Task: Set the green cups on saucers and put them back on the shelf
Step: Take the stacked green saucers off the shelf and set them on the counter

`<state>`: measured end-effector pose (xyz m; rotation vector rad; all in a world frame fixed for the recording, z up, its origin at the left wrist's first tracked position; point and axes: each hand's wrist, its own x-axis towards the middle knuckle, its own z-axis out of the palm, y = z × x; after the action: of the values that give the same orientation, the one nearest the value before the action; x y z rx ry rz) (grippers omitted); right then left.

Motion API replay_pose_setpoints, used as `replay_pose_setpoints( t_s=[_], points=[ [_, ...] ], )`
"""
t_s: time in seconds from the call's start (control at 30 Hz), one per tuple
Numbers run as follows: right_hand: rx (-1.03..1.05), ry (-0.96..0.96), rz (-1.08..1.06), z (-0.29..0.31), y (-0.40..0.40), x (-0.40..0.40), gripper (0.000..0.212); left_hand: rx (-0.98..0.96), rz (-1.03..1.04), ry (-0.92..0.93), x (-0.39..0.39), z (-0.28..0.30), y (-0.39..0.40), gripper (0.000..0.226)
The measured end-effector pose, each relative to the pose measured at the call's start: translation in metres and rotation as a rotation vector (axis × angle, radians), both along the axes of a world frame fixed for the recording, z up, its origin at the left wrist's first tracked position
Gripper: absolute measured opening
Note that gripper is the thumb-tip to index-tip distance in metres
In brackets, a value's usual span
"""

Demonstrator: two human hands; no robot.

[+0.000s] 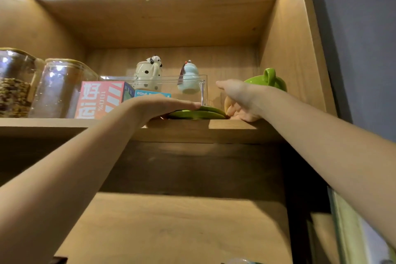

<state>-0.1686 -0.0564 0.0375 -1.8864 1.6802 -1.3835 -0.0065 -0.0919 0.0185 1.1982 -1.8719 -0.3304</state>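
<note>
Two green saucers (198, 113) lie stacked near the front edge of the wooden shelf (231, 126), seen from below. My left hand (162, 105) lies flat on top of them, fingers stretched to the right. My right hand (240, 100) rests on the shelf at the saucers' right edge, fingers curled downward; whether it grips them is hidden. A green cup (267, 80) stands behind my right wrist, near the right wall, handle facing me.
A clear plastic box (192, 83) stands behind the saucers, holding a spotted white mug (147, 75) and a pale blue jar (189, 79). Colourful cartons (100, 98) and two glass jars (60, 88) fill the shelf's left side. An LED strip lights the compartment.
</note>
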Motion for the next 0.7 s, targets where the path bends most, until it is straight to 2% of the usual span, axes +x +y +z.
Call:
replay_pose_setpoints(
  t_s=[0.07, 0.17, 0.23, 0.27, 0.37, 0.4, 0.5, 0.63, 0.7],
  points=[
    [0.025, -0.062, 0.031, 0.000, 0.001, -0.002, 0.065, 0.040, -0.001, 0.014, -0.001, -0.001, 0.002, 0.056],
    [0.062, -0.155, 0.046, 0.001, 0.004, -0.003, 0.066, 0.042, -0.003, 0.050, 0.000, -0.002, -0.002, 0.096],
    [0.091, -0.243, 0.068, 0.004, 0.007, -0.003, 0.068, 0.025, 0.027, 0.081, -0.001, -0.001, 0.000, 0.106],
    [0.103, -0.289, 0.084, 0.005, 0.009, -0.003, 0.069, 0.015, 0.043, 0.091, 0.000, -0.001, 0.001, 0.102],
    [0.127, -0.431, 0.162, 0.006, 0.017, -0.004, 0.072, -0.036, 0.035, 0.105, -0.001, -0.003, 0.007, 0.061],
    [0.129, -0.473, 0.191, 0.006, 0.020, -0.004, 0.072, -0.065, 0.043, 0.121, -0.001, -0.003, 0.008, 0.057],
    [0.132, -0.549, 0.241, 0.006, 0.028, -0.005, 0.071, -0.107, 0.040, 0.189, -0.004, -0.004, 0.018, 0.071],
    [0.109, -0.630, 0.256, 0.008, 0.037, -0.005, 0.071, -0.097, 0.013, 0.281, -0.006, -0.006, 0.031, 0.105],
    [0.092, -0.647, 0.263, 0.008, 0.042, -0.004, 0.069, -0.081, -0.015, 0.346, -0.007, -0.007, 0.037, 0.098]
  ],
)
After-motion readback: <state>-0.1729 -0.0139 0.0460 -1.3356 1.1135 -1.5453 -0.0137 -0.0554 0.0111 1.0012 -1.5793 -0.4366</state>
